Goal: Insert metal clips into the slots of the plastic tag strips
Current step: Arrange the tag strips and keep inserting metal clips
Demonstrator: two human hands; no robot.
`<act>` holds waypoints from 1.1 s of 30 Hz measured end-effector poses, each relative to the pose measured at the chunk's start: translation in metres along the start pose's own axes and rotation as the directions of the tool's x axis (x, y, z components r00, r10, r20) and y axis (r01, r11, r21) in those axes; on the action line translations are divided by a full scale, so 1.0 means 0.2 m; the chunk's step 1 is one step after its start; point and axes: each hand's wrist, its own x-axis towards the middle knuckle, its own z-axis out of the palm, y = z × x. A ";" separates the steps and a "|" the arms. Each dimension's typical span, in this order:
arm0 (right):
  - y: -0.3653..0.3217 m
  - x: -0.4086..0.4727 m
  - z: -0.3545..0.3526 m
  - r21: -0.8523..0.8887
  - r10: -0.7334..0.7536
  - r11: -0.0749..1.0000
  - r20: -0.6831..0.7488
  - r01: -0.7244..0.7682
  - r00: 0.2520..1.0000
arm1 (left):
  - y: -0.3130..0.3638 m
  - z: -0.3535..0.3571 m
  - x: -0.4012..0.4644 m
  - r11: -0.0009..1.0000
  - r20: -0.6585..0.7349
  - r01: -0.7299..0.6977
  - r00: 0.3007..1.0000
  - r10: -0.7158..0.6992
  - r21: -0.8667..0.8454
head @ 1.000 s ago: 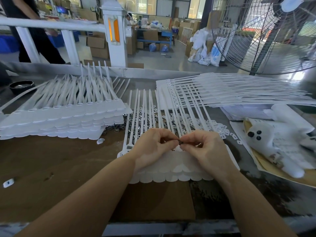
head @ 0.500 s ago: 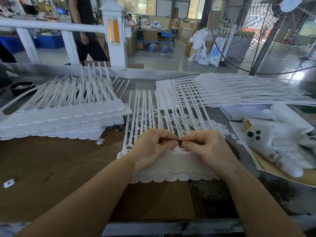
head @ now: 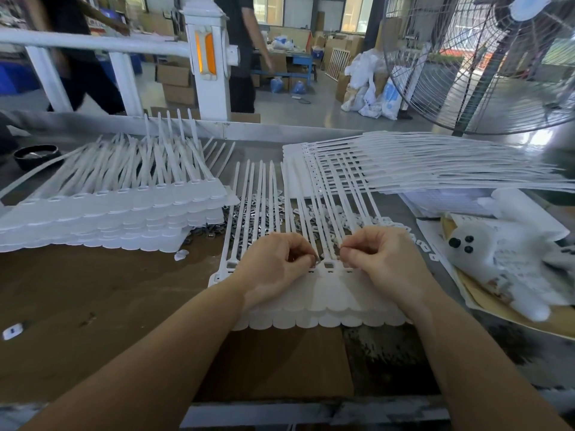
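Observation:
A stack of white plastic tag strips (head: pixel 326 303) lies flat in front of me, tails pointing away. My left hand (head: pixel 277 269) rests on the stack with its fingers curled, and pinches a small metal clip (head: pixel 316 261) at the slotted heads. My right hand (head: pixel 389 262) is also curled; its thumb and forefinger pinch together just above the neighbouring heads, seemingly on another small clip that is mostly hidden. A loose heap of metal clips (head: pixel 245 213) lies under the strip tails beyond my hands.
A tall stack of tag strips (head: pixel 109 213) sits at the left and a fanned stack (head: pixel 435 163) at the back right. White gloves (head: pixel 504 253) lie on paper at the right. A large fan (head: pixel 485 57) stands behind, and people walk past the white railing (head: pixel 93 42).
My hands, which held a clip together, have drawn slightly apart. The left hand has brought the clip down to the strip heads. People in the background have walked to the right.

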 end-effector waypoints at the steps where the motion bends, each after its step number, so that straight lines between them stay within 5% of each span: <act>1: 0.00 0.00 -0.01 -0.032 0.011 0.999 0.000 -0.011 1.000 | 0.00 0.00 0.00 1.000 0.002 -0.001 1.000 0.001 0.012; 22: -0.03 0.06 -0.07 -0.394 0.135 0.918 0.206 -0.044 0.969 | -0.01 0.00 0.00 1.000 0.005 -0.002 1.000 0.002 0.027; 33: 0.02 0.04 -0.08 -0.234 0.112 0.968 0.077 -0.092 0.991 | -0.01 0.00 0.01 1.000 0.014 0.006 1.000 -0.006 0.017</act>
